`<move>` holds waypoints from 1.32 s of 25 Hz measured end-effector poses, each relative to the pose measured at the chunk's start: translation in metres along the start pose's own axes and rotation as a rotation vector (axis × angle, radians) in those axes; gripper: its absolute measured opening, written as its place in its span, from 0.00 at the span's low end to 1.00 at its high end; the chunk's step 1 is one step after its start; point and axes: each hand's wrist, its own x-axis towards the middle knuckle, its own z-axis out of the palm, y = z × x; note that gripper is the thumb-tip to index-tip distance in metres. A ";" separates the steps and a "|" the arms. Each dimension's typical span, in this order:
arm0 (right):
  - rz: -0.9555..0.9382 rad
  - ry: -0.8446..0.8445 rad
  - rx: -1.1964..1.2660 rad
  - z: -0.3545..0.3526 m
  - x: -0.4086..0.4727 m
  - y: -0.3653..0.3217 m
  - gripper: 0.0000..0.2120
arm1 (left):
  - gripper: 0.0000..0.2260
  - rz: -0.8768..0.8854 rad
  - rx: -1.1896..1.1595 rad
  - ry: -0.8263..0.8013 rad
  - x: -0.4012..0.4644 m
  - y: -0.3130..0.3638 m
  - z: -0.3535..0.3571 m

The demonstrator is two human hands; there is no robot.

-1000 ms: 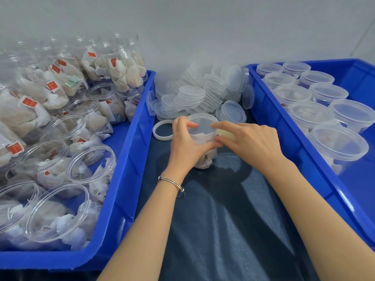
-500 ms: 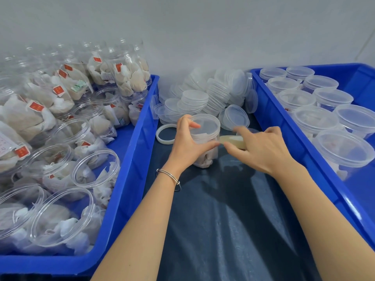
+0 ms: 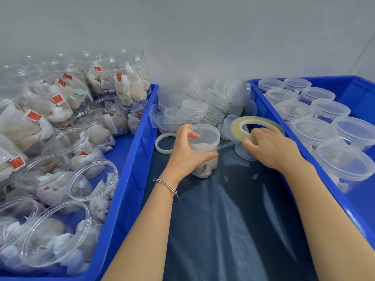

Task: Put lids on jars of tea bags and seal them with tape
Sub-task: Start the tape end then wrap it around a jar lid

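The left hand (image 3: 185,153) grips the lidded tea-bag jar (image 3: 205,151); right of the jar, the right hand (image 3: 272,147) holds a tape roll (image 3: 255,123).

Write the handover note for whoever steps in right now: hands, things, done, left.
Left hand grips the lidded jar upright on the dark cloth.
Right hand holds the tape roll; a strip runs from it to the jar's side.
Done: lid on this jar; right bin holds lidded jars.
Left: wrap and cut the tape, then lid and seal the open jars in the left bin. Spare lids are piled at the back.
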 end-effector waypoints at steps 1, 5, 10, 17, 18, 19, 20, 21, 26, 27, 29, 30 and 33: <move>-0.012 0.006 -0.019 0.001 0.010 -0.001 0.17 | 0.28 -0.002 -0.004 -0.002 0.001 0.000 0.000; -0.082 -0.033 -0.101 0.005 0.039 -0.007 0.17 | 0.27 -0.015 -0.002 -0.021 0.001 0.000 -0.002; -0.185 -0.041 -0.157 0.008 0.056 -0.024 0.20 | 0.27 -0.020 -0.015 -0.022 -0.001 0.006 -0.003; -0.250 -0.217 -0.046 0.009 0.062 -0.039 0.17 | 0.34 -0.110 -0.064 -0.103 -0.007 0.019 -0.011; -0.267 -0.234 -0.010 0.010 0.062 -0.038 0.19 | 0.41 -0.152 0.000 -0.142 -0.005 0.024 -0.014; -0.286 -0.242 0.016 0.011 0.061 -0.037 0.20 | 0.47 -0.206 0.103 -0.180 -0.003 0.031 -0.017; -0.298 -0.248 0.040 0.011 0.061 -0.035 0.20 | 0.49 -0.255 0.238 -0.211 0.001 0.039 -0.020; -0.300 -0.253 0.067 0.011 0.060 -0.034 0.20 | 0.49 -0.290 0.388 -0.241 0.005 0.047 -0.020; -0.362 -0.254 0.030 0.007 0.057 -0.028 0.09 | 0.54 -0.383 0.738 -0.342 0.015 0.082 0.009; -0.383 -0.244 0.018 0.007 0.057 -0.026 0.11 | 0.51 -0.387 0.723 -0.308 0.015 0.083 0.012; -0.416 -0.207 0.035 0.006 0.058 -0.018 0.12 | 0.43 -0.344 0.675 -0.257 0.015 0.079 0.011; -0.437 -0.182 0.046 0.005 0.058 -0.013 0.09 | 0.41 -0.308 0.649 -0.281 0.016 0.076 0.007; -0.451 -0.176 0.108 0.002 0.057 -0.002 0.12 | 0.40 -0.219 0.575 -0.428 0.017 0.071 -0.014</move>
